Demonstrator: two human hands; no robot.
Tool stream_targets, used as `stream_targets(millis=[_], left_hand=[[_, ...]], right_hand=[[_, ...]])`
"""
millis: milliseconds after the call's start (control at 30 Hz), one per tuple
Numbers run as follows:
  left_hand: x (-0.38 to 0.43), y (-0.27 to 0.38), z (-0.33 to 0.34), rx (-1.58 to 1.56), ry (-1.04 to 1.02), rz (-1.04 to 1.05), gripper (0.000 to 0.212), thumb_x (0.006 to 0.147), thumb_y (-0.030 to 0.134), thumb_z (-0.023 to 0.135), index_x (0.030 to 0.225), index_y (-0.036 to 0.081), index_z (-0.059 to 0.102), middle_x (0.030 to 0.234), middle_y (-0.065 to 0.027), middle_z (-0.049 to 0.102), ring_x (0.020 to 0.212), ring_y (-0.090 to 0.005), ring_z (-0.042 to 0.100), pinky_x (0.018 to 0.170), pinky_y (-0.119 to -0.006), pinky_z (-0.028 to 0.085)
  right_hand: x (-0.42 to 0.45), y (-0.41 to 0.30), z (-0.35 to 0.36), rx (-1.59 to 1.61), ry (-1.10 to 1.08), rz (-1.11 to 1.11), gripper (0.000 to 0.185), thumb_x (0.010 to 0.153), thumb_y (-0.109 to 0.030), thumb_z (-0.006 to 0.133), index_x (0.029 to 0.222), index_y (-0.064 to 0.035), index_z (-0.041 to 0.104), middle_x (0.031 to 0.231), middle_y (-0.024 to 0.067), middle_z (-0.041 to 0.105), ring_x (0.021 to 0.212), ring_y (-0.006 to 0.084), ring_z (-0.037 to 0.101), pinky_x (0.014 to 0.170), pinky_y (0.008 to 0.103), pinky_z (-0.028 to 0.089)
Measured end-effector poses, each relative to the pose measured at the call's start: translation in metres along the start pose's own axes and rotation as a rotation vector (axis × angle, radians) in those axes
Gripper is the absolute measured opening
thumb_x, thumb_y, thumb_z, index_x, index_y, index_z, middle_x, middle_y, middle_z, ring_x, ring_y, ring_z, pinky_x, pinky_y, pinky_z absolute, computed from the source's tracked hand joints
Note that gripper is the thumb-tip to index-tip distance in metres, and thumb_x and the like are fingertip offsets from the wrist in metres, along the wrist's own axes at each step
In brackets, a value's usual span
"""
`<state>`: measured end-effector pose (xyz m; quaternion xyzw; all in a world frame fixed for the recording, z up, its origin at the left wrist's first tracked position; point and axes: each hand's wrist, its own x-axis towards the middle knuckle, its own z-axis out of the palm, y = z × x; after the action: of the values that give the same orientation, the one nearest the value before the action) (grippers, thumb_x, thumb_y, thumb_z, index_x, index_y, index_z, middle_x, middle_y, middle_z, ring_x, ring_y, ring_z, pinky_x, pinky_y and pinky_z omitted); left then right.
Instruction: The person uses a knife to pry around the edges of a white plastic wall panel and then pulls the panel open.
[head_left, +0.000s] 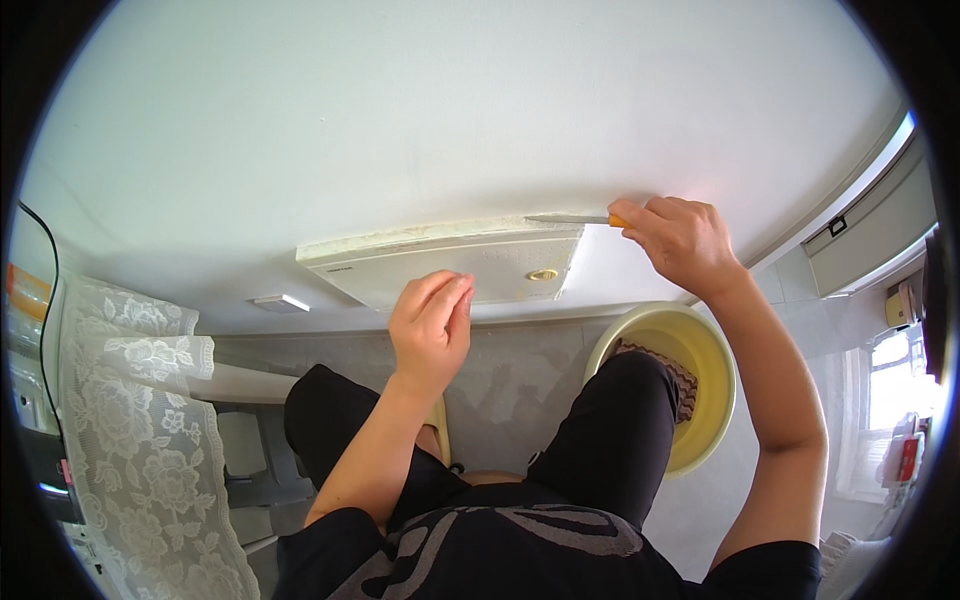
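Observation:
My right hand (679, 238) grips the orange handle of a knife (568, 219). The blade points left and lies along the top edge of a white wall-mounted box cover (435, 271), near its right end. Old whitish-yellow residue runs along that top edge (420, 235). A yellowed oval latch (541, 275) sits at the cover's lower right, and the cover bears writing. In front of the cover's lower middle is my left hand (433, 322), thumb and fingertips drawn together. Nothing shows between those fingers.
A yellow plastic basin (721, 390) with a patterned cloth (686, 386) stands on the floor beside my right knee. White lace fabric (150, 442) hangs at the left. A white wall switch or socket plate (281, 304) is left of the cover. A black cable (52, 300) runs down the far left.

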<state>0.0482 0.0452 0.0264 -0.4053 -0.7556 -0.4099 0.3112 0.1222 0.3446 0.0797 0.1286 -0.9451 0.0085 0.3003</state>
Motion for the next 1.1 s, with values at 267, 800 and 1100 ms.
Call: stream_targets(millis=[267,800,1100], left_hand=[[-0.032,-0.011,-0.014,0.038,-0.037,-0.099,0.014,0.080,-0.004,0.070,0.093,0.002,0.070,0.092,-0.0103,0.067,0.079,-0.0246,0.065,0.068,-0.031,0.052],[-0.033,-0.015,-0.013,0.028,-0.027,-0.055,0.018,0.077,-0.003,0.072,0.093,0.003,0.069,0.092,-0.0085,0.066,0.078,-0.0257,0.063,0.066,-0.033,0.052],[0.053,-0.002,0.004,0.029,-0.042,0.134,0.019,0.077,-0.001,0.073,0.095,0.002,0.069,0.092,-0.0095,0.066,0.080,-0.0251,0.064,0.066,-0.032,0.051]], right_hand=[[0.000,-0.004,-0.011,0.024,-0.091,0.001,0.024,0.080,-0.014,0.073,0.102,-0.0174,0.065,0.059,0.0013,0.052,0.051,0.0195,0.053,0.042,0.0329,0.041],[0.004,-0.013,-0.009,-0.023,-0.099,-0.026,0.015,0.085,-0.020,0.069,0.099,-0.0208,0.063,0.055,-0.0005,0.050,0.047,0.0193,0.051,0.039,0.0329,0.038],[0.021,-0.015,0.001,-0.030,0.039,-0.060,0.017,0.083,-0.014,0.069,0.098,-0.0212,0.064,0.056,-0.0008,0.049,0.045,0.0185,0.049,0.038,0.0320,0.037]])
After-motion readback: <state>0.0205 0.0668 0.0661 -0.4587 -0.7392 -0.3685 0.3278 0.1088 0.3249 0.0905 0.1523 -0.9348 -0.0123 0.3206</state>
